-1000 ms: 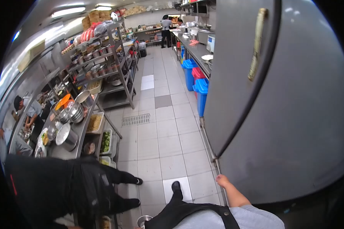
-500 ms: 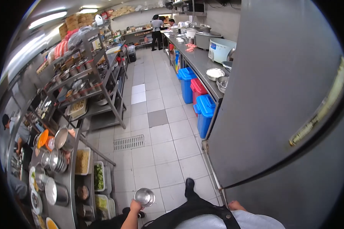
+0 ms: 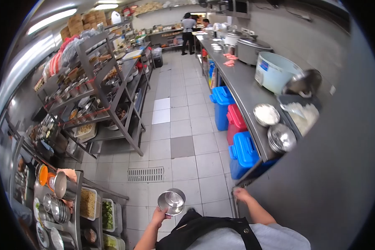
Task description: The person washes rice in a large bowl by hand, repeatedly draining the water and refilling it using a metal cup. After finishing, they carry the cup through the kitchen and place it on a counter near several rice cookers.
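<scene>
My left hand (image 3: 159,217) grips a round steel bowl (image 3: 171,201) by its near side, thumb at the rim. The bowl is held over the tiled floor, tilted so that its shiny inside shows, with nothing visible in it. My right hand (image 3: 241,194) is out in front at the right with its fingers curled in. It overlaps the lower front edge of the grey steel cabinet (image 3: 321,187) in this view, and nothing shows in it.
At left stands a prep counter with stacked steel bowls (image 3: 61,210) and tubs of noodles (image 3: 88,202) and greens (image 3: 107,214). Ahead right, a steel counter (image 3: 241,89) carries a bowl of white food (image 3: 266,114) above lidded blue bins (image 3: 243,152). Tiled aisle (image 3: 160,137); a person (image 3: 188,33) stands far back.
My view has moved forward, and more of the right counter shows. My left hand has brought the bowl up and slightly right. My right arm has swung forward.
</scene>
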A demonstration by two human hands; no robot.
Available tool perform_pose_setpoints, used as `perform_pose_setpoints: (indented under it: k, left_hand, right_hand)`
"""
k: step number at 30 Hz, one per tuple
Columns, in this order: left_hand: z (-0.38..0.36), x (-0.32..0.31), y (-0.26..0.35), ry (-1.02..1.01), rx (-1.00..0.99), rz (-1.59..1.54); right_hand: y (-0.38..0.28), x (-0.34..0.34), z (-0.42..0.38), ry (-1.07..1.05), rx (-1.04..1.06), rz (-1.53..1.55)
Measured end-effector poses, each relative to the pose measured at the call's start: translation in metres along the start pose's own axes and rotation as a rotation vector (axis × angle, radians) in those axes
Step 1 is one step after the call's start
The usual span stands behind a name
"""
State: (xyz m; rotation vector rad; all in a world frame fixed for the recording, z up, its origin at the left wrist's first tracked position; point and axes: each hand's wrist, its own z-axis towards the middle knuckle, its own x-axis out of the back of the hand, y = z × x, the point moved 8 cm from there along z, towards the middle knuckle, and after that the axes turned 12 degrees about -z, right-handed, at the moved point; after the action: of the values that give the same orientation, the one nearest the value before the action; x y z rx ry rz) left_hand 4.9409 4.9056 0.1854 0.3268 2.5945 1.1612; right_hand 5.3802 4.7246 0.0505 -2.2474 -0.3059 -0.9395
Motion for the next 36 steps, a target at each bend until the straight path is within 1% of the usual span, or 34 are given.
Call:
perform_pose_setpoints:
  k: [2,4,6,8,11,14,16,17,19,20,21,23,24,25,27,29,30,31,33,34,35,36]
  left_hand:
    - [0.037,-0.016,0.037,-0.052,-0.020,-0.085]
    - [0.083,-0.026,0.078,-0.112,-0.045,-0.142]
    - [0.122,-0.051,0.130,-0.196,-0.057,-0.080]
    - [0.165,-0.087,0.195,-0.329,-0.107,-0.052]
    - [0.229,-0.150,0.272,-0.540,-0.135,0.109]
    - [0.302,-0.216,0.324,-0.686,-0.162,0.173]
    - [0.346,-0.256,0.348,-0.750,-0.177,0.289]
    - [0.370,-0.276,0.361,-0.776,-0.180,0.354]
    - [0.421,-0.312,0.385,-0.820,-0.175,0.426]
    - [0.441,-0.327,0.390,-0.840,-0.163,0.442]
    - [0.458,-0.333,0.394,-0.808,-0.127,0.434]
    - [0.503,-0.351,0.435,-0.748,-0.103,0.449]
    - [0.531,-0.353,0.447,-0.757,-0.098,0.319]
    - [0.562,-0.345,0.455,-0.691,-0.108,0.341]
    - [0.616,-0.320,0.488,-0.555,-0.155,0.366]
    - [0.670,-0.268,0.501,-0.379,-0.173,0.283]
    - [0.692,-0.231,0.503,-0.262,-0.186,0.293]
    - [0.709,-0.192,0.502,-0.149,-0.197,0.298]
    - [0.737,-0.102,0.476,0.111,-0.118,0.203]
    - [0.733,-0.065,0.467,0.267,-0.056,0.196]
    - [0.750,-0.014,0.435,0.349,-0.022,0.174]
    - [0.767,0.035,0.399,0.330,0.191,0.420]
  right_hand:
    - [-0.107,0.028,0.041,-0.125,0.067,0.334]
    - [-0.211,0.051,0.064,-0.244,0.221,0.275]
    - [-0.279,0.047,0.095,-0.452,0.230,0.377]
    - [-0.340,0.055,0.103,-0.684,0.248,0.750]
    - [-0.416,0.094,0.121,-0.980,0.383,1.064]
    - [-0.431,0.142,0.177,-0.877,0.306,1.316]
    - [-0.427,0.168,0.224,-0.829,0.368,1.473]
    - [-0.434,0.192,0.242,-0.669,0.471,1.461]
    - [-0.431,0.215,0.291,-0.595,0.440,1.515]
    - [-0.428,0.221,0.318,-0.593,0.407,1.528]
    - [-0.427,0.226,0.343,-0.595,0.369,1.545]
    - [-0.448,0.264,0.407,-0.584,0.358,1.526]
    - [-0.455,0.279,0.430,-0.577,0.335,1.507]
    - [-0.457,0.288,0.451,-0.572,0.305,1.488]
    - [-0.455,0.306,0.516,-0.508,0.249,1.437]
    - [-0.455,0.318,0.577,-0.444,0.178,1.392]
    - [-0.451,0.324,0.606,-0.362,0.107,1.416]
    - [-0.442,0.331,0.632,-0.196,-0.003,1.392]
    - [-0.419,0.344,0.681,0.147,-0.197,1.319]
    - [-0.394,0.344,0.718,0.359,-0.265,1.211]
    - [-0.364,0.345,0.747,0.567,-0.331,1.102]
    - [-0.350,0.363,0.760,0.763,-0.278,0.856]
